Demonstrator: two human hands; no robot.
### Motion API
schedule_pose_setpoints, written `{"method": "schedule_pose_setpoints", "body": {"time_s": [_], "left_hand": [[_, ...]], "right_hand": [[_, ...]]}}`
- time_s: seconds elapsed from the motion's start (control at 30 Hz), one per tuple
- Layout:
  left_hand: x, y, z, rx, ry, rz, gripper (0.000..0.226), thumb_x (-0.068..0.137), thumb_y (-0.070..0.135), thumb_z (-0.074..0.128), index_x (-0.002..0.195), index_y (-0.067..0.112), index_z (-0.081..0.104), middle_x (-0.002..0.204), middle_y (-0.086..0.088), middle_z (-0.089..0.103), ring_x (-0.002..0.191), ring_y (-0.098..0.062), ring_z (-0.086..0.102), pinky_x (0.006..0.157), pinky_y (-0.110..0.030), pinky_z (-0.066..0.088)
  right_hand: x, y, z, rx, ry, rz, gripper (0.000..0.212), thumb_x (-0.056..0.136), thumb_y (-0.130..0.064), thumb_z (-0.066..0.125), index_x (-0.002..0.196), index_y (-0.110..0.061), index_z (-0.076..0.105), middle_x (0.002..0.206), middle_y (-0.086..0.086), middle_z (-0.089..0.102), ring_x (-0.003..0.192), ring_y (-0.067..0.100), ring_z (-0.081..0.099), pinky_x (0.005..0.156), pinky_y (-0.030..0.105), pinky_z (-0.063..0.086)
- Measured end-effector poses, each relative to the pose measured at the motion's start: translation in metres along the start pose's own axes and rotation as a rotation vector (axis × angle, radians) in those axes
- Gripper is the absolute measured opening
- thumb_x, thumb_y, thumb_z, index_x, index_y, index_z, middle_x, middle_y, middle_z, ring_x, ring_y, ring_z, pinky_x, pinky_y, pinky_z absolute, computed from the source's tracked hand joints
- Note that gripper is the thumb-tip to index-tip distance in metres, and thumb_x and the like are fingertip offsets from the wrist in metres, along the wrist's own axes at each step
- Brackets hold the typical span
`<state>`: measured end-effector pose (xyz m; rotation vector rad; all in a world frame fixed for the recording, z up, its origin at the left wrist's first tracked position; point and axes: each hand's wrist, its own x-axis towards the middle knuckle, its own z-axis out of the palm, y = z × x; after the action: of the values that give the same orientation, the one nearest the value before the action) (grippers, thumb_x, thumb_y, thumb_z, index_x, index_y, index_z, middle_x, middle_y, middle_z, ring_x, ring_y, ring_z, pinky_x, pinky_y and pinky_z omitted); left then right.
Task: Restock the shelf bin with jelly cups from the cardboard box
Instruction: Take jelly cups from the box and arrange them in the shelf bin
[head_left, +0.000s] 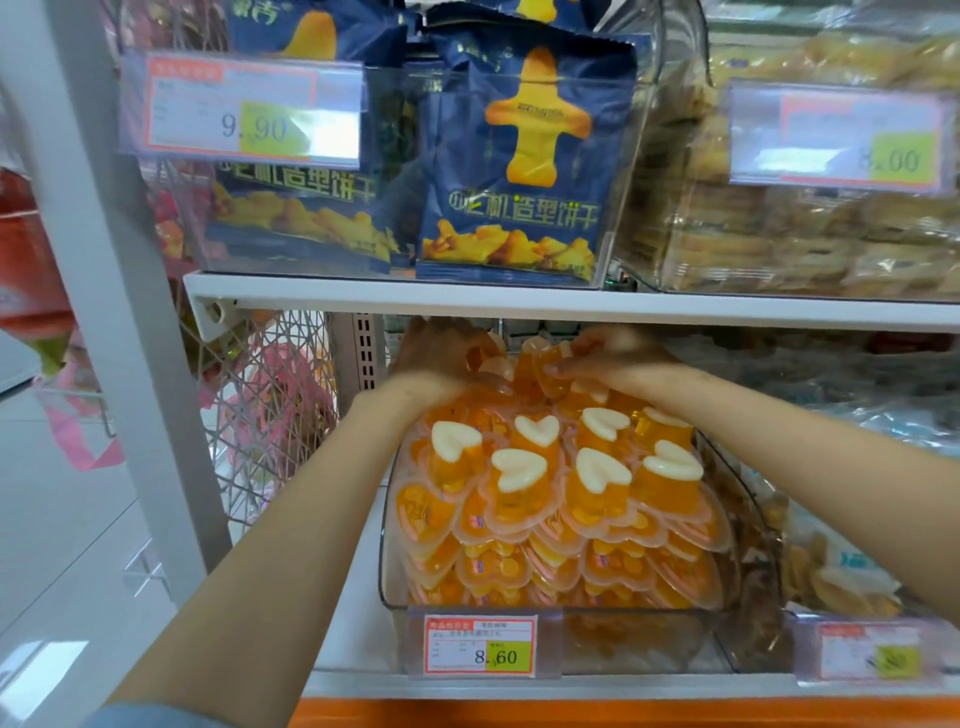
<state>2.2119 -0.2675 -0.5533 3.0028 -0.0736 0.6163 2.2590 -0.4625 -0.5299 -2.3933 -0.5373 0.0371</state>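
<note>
The clear shelf bin (387, 582) on the lower shelf is piled high with orange heart-shaped jelly cups (519, 478); several lie upside down, their white heart bases up. Both my hands reach to the back of the pile, just under the upper shelf board. My left hand (441, 358) is curled over jelly cups at the back left. My right hand (618, 358) points left, with one orange jelly cup (548, 358) pinched between thumb and fingers. The hands are blurred and their fingertips partly hidden. No cardboard box is in view.
The white upper shelf board (519, 299) hangs close above my hands. On it stand bins of blue biscuit bags (519, 166) and wrapped pastries (805, 234). A price tag (478, 647) fronts the jelly bin. Another snack bin (810, 571) sits to the right and a wire basket (270, 395) to the left.
</note>
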Motion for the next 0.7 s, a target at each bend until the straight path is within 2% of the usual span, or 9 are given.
{"method": "schedule_pose_setpoints", "body": {"time_s": [0.1,0.23,0.33,0.4,0.47,0.53,0.57,0.63,0.7], "left_hand": [[-0.001,-0.002,-0.003,-0.064,-0.011,0.017,0.047,0.078,0.055,0.063,0.117,0.029,0.060,0.115,0.001,0.060,0.119,-0.021,0.044,0.101,-0.033,0.023],[-0.003,-0.004,-0.004,-0.048,-0.019,0.013,0.048,0.077,0.055,0.064,0.116,0.027,0.060,0.119,-0.001,0.058,0.121,-0.022,0.042,0.102,-0.033,0.022],[-0.003,-0.004,-0.004,-0.027,-0.010,-0.015,0.050,0.076,0.058,0.063,0.113,0.024,0.060,0.122,-0.003,0.056,0.122,-0.024,0.042,0.102,-0.034,0.023],[-0.003,-0.004,-0.004,-0.039,-0.014,-0.022,0.051,0.077,0.058,0.062,0.114,0.024,0.060,0.124,-0.004,0.054,0.124,-0.024,0.040,0.103,-0.034,0.022],[-0.004,-0.004,-0.005,-0.057,-0.018,-0.015,0.051,0.077,0.058,0.063,0.116,0.026,0.059,0.124,-0.003,0.054,0.125,-0.024,0.039,0.102,-0.032,0.022],[-0.004,-0.004,-0.006,-0.074,-0.021,-0.007,0.049,0.077,0.056,0.064,0.116,0.027,0.059,0.122,-0.001,0.055,0.123,-0.022,0.039,0.099,-0.031,0.021],[-0.004,-0.004,-0.006,-0.078,-0.022,-0.004,0.048,0.077,0.056,0.064,0.116,0.027,0.059,0.122,0.000,0.055,0.123,-0.022,0.039,0.099,-0.031,0.021],[-0.004,-0.005,-0.006,-0.087,-0.026,-0.008,0.046,0.078,0.055,0.063,0.115,0.027,0.059,0.121,0.000,0.055,0.122,-0.022,0.039,0.100,-0.032,0.022],[-0.004,-0.006,-0.004,-0.096,-0.026,-0.019,0.046,0.078,0.055,0.063,0.114,0.026,0.059,0.119,-0.001,0.056,0.121,-0.022,0.040,0.100,-0.033,0.023]], "right_hand": [[0.002,0.003,0.001,0.110,0.029,-0.001,0.044,0.082,-0.038,0.070,0.119,-0.022,0.056,0.100,-0.005,0.057,0.072,0.001,0.048,0.059,0.017,0.038],[0.002,0.005,-0.001,0.138,-0.005,-0.035,0.044,0.083,-0.028,0.070,0.124,-0.027,0.056,0.123,-0.001,0.059,0.097,0.011,0.053,0.080,0.023,0.040],[0.003,0.004,0.000,0.110,-0.079,-0.098,0.030,0.086,-0.009,0.065,0.100,-0.035,0.062,0.118,-0.004,0.060,0.106,0.016,0.055,0.092,0.031,0.046],[0.004,0.003,0.001,0.105,-0.094,-0.156,0.038,0.086,0.000,0.061,0.085,-0.038,0.062,0.107,-0.011,0.060,0.109,0.017,0.056,0.096,0.036,0.047],[0.002,0.002,0.001,0.135,-0.124,-0.200,0.035,0.085,0.001,0.062,0.082,-0.035,0.063,0.095,-0.015,0.061,0.096,0.010,0.058,0.084,0.026,0.050],[0.000,0.000,0.003,0.168,-0.150,-0.231,0.022,0.082,-0.006,0.070,0.080,-0.027,0.063,0.085,-0.016,0.061,0.078,-0.003,0.058,0.065,0.012,0.047],[0.000,0.000,0.005,0.164,-0.138,-0.242,0.019,0.080,-0.009,0.073,0.078,-0.025,0.062,0.081,-0.017,0.060,0.072,-0.005,0.057,0.060,0.011,0.043],[0.003,0.001,0.008,0.102,-0.075,-0.244,0.023,0.076,-0.010,0.076,0.080,-0.024,0.058,0.081,-0.018,0.055,0.073,-0.003,0.053,0.060,0.013,0.039],[0.005,-0.001,0.011,0.041,-0.028,-0.215,0.029,0.077,-0.009,0.075,0.092,-0.022,0.055,0.085,-0.015,0.052,0.079,0.002,0.051,0.060,0.016,0.039]]}}
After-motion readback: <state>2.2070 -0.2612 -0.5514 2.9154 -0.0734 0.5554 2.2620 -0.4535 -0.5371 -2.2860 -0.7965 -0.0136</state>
